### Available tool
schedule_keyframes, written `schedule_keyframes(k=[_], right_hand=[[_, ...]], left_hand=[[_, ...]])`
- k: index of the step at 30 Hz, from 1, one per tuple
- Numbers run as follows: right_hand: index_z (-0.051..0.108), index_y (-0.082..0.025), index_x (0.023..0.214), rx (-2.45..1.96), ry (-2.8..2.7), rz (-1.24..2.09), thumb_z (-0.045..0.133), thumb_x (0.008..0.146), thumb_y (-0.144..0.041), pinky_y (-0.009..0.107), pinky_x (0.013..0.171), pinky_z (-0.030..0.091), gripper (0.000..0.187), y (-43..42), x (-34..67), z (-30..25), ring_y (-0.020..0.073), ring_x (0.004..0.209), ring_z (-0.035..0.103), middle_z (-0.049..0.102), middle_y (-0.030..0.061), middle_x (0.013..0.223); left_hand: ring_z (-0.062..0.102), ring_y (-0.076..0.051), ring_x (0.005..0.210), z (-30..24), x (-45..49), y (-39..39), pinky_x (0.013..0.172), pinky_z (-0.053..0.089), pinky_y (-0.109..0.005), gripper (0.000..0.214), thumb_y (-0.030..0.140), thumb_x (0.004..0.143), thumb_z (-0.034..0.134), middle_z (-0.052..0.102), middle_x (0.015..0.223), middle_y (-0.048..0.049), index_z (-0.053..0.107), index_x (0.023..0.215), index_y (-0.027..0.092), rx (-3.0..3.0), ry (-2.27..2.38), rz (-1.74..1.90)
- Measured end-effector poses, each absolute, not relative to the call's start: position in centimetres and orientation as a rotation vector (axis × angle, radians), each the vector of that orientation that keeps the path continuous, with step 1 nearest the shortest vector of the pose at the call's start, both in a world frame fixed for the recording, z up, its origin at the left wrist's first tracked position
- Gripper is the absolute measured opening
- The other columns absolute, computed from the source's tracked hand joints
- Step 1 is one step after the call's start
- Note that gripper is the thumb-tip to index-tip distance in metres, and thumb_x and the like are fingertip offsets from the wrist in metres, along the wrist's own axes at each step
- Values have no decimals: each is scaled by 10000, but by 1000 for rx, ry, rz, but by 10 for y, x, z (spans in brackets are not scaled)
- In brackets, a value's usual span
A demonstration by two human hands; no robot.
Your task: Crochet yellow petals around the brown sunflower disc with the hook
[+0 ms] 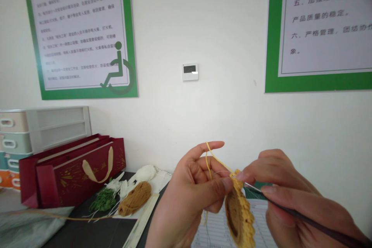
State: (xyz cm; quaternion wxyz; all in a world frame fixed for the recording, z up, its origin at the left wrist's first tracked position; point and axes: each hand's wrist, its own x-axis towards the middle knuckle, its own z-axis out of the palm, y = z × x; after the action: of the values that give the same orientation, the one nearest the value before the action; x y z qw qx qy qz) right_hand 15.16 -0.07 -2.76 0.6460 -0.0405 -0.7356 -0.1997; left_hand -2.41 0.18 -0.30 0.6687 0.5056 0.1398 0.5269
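My left hand [197, 182] pinches the upper edge of a round crochet piece [240, 217], brown inside with a scalloped yellow border. Yellow yarn [216, 157] runs over its raised index finger and down to the piece. In my right hand [293, 197] is a crochet hook [308, 219] with a dark handle and a thin metal shaft. The hook's tip is at the top of the yellow border, close to the left thumb. My right fingertips also meet the border there. The left palm hides part of the yarn's tail.
At the left lie a brown yarn ball [136, 198], green yarn [103, 199] and white yarn [145, 172] on the dark table [84, 232]. Red gift bags [66, 178] stand beside a drawer unit [58, 124]. Printed sheets [261, 217] lie beneath my hands; a wall rises behind.
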Motion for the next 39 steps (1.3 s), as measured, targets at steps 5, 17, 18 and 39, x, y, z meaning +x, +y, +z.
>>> schedule_keyframes(k=[5, 17, 18, 39], right_hand=[[613, -165, 1085, -152, -1616, -492, 546, 955, -67, 467, 798, 555, 176, 0, 149, -38, 190, 887, 710, 722, 72, 1102], [627, -236, 1015, -250, -1603, -504, 536, 1008, -163, 448, 783, 571, 117, 4, 154, -45, 191, 845, 719, 751, 49, 1066], [629, -239, 1011, -258, -1596, -500, 533, 1012, -165, 441, 770, 572, 121, 3, 151, -43, 187, 834, 719, 756, 46, 1052], [670, -159, 1055, -73, -1499, -369, 571, 959, -73, 415, 624, 587, 163, 1, 137, -29, 215, 757, 746, 781, 84, 965]], left_hand=[[430, -7, 411, -2, -24, 1, 379, 279, -147, 604, 71, 697, 915, 692, 732, 5, 683, 1249, 142, 1126, 312, 1183], [446, -10, 432, 1, -24, -3, 410, 295, -162, 608, 95, 700, 919, 675, 756, 9, 693, 1260, 163, 1143, 332, 1175], [443, -10, 433, 1, -24, -4, 407, 295, -162, 625, 102, 693, 926, 670, 756, 13, 686, 1267, 164, 1140, 342, 1181], [449, -13, 434, 7, -26, -11, 408, 288, -170, 710, 183, 669, 960, 643, 752, 33, 645, 1305, 165, 1179, 434, 1235]])
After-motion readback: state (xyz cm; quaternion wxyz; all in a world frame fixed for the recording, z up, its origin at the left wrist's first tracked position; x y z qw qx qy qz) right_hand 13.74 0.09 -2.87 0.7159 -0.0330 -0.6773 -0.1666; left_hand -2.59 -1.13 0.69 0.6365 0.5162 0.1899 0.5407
